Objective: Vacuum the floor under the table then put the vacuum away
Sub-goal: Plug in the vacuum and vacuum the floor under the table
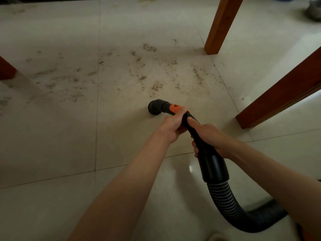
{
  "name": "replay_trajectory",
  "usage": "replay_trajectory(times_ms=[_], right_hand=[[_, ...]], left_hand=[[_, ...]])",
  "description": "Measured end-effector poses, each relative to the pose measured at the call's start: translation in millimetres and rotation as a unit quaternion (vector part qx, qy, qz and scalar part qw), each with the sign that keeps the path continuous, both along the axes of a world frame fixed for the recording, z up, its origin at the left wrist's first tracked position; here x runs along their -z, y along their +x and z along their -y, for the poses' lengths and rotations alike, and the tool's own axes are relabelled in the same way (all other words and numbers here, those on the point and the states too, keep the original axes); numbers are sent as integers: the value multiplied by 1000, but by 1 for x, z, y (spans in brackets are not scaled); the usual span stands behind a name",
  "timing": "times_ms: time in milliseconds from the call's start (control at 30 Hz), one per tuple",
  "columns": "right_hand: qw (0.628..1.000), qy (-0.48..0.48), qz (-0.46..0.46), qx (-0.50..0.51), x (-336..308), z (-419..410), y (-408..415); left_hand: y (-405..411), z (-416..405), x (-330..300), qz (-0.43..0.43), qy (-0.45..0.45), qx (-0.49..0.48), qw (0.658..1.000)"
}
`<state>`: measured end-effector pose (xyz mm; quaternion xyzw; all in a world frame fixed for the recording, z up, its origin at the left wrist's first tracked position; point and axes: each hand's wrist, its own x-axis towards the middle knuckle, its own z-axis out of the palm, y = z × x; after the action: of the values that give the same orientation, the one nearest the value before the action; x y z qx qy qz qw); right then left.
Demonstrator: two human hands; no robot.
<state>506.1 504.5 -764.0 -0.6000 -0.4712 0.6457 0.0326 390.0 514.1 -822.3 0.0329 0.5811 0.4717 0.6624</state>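
Observation:
Both my hands hold a black vacuum wand (211,164) low over the pale tiled floor (52,136). My left hand (172,125) grips the wand near its orange collar (175,108). My right hand (208,136) grips the tube just behind it. The round black nozzle (155,107) touches the tiles. Brown crumbs and dust (152,66) lie scattered on the floor beyond the nozzle, under the table. A ribbed black hose (225,202) curves from the wand off to the lower right.
Wooden table legs stand around the dirty patch: one at the back right (220,26), a slanted one at the right (281,94), one at the left edge (6,68). A metal pot (313,8) sits in the far right corner.

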Motion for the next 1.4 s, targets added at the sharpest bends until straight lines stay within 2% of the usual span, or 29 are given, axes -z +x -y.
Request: replay_trajectory(times_ms=[267,633,967,1400], right_hand=[[996,78,31,11,8,9,2],[988,117,33,-92,31,-15,-50],[993,87,12,-85,31,-28,-41],[996,90,-5,-10,30,-35,-11]], left_hand=[[8,-2,-11,-14,-1,27,1000],[-51,-17,-7,-86,-36,21,995],[-40,-23,-16,-109,-42,21,993],[-7,-43,-12,-118,-18,63,991]])
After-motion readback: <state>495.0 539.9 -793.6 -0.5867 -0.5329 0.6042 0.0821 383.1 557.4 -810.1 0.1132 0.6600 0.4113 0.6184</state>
